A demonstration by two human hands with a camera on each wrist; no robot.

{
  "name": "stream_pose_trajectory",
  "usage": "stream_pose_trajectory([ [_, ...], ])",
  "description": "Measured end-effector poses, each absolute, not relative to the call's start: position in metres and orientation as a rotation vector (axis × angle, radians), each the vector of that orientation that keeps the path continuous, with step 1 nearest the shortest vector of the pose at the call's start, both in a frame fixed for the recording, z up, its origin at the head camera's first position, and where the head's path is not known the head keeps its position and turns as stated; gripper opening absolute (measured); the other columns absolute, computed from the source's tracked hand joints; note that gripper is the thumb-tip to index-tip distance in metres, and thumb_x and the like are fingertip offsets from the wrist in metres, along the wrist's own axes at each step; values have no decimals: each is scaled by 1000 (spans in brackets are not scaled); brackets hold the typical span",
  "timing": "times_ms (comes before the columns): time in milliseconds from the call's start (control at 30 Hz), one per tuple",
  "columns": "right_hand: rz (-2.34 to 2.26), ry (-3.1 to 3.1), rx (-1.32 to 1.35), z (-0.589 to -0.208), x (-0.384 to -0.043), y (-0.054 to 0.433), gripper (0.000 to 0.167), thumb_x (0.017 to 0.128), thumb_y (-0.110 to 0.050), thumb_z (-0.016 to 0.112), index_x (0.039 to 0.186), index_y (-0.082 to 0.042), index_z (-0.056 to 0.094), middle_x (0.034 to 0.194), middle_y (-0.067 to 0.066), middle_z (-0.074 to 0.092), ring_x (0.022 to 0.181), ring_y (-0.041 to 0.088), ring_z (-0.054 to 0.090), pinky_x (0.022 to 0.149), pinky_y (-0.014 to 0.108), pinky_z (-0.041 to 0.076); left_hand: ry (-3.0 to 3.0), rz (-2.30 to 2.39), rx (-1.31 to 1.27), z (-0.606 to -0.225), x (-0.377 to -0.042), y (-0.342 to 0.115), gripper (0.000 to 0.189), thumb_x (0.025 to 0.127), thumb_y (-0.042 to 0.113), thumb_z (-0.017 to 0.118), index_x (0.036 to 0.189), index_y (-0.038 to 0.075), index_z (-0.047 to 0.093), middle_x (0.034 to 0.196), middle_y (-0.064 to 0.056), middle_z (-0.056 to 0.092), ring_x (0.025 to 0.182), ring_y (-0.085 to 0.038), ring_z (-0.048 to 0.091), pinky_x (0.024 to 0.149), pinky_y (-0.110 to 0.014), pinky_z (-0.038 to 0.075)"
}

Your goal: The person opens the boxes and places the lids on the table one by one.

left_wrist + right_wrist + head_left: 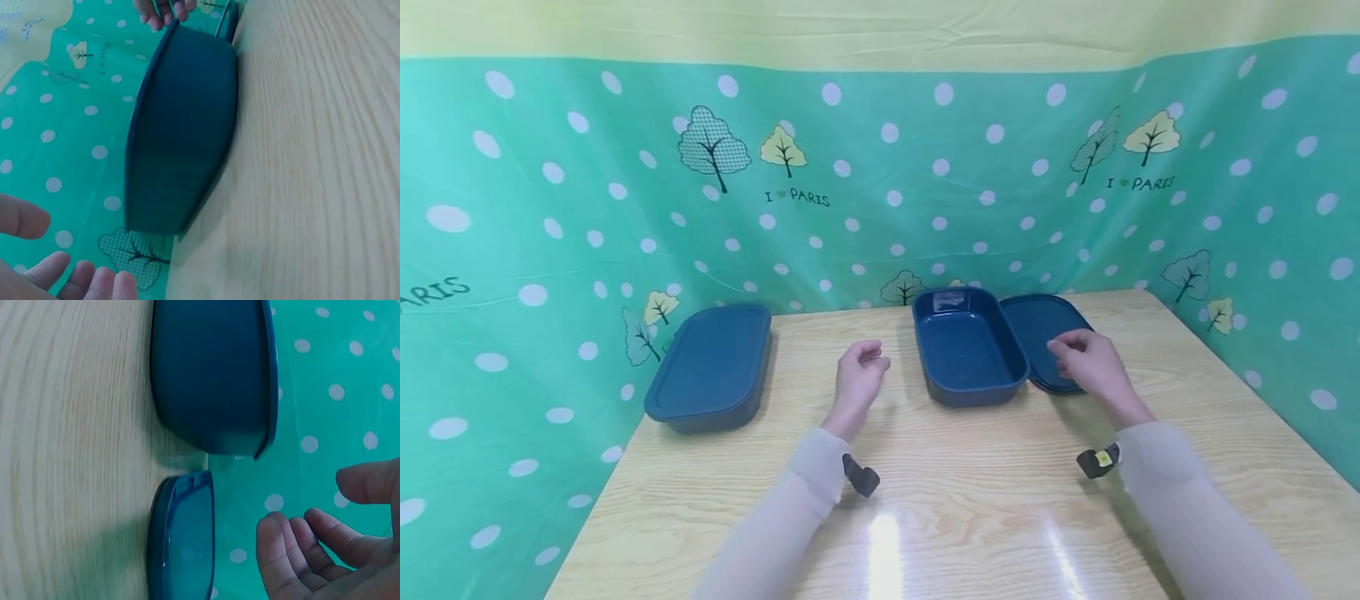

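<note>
An uncovered dark blue food container (970,346) stands between the two hands on the wooden table, its inside bare. Its blue lid (1037,329) lies against the container's right side; in the right wrist view the lid (187,544) looks glossy and raised at its rim. My left hand (859,379) hovers left of the container, fingers loosely bent, holding nothing. Above the lid is my right hand (1092,364), thumb and fingers apart in the right wrist view, with nothing between them. The left wrist view shows the container's side wall (181,131) apart from the left hand.
A second blue container with its lid on (711,362) stands at the table's left edge. Behind the table hangs a green polka-dot cloth (865,183) with printed trees. The wooden tabletop (962,500) extends in front, under both forearms.
</note>
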State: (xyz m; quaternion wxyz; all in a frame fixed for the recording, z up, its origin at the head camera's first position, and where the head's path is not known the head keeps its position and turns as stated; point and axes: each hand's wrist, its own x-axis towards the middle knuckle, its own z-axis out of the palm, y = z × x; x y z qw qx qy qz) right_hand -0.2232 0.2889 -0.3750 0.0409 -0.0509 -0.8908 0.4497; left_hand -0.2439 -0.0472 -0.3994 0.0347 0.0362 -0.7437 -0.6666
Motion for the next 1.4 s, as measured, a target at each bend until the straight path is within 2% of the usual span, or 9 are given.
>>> stream_pose_trajectory([
  [267,1339,-2750,-74,-369,-230,267,48,99,-37,49,124,4,51,111,21,57,94,34,62,81,43,53,-2350,-1975,71,-390,-239,-68,42,88,10,62,129,4,54,126,-10,55,115,-26,55,96,-39,46],
  [533,1344,-2745,-6,-363,-239,242,38,98,-30,52,117,2,56,107,19,59,94,35,62,78,41,54,-2414,-1887,57,-385,-232,-86,40,90,12,60,129,6,54,126,-9,54,115,-25,53,95,-39,46],
  [800,1308,-2787,72,-359,-244,217,35,97,-32,53,116,-2,58,102,15,61,85,27,60,74,37,52,-2437,-1841,61,-384,-229,-105,38,90,13,59,127,8,54,126,-7,54,115,-24,53,95,-40,46],
  [1167,1357,-2821,157,-356,-255,177,31,96,-33,55,111,-7,60,100,13,63,86,26,61,72,36,51,-2514,-1720,73,-370,-219,-139,42,92,15,56,132,4,50,131,-12,51,120,-29,49,96,-44,44],
  [1400,1325,-2829,219,-352,-260,153,26,95,-31,56,108,-9,62,98,9,63,82,24,59,69,36,49,-2557,-1615,46,-364,-216,-159,42,93,19,56,133,7,50,131,-11,51,120,-27,49,96,-44,44],
])
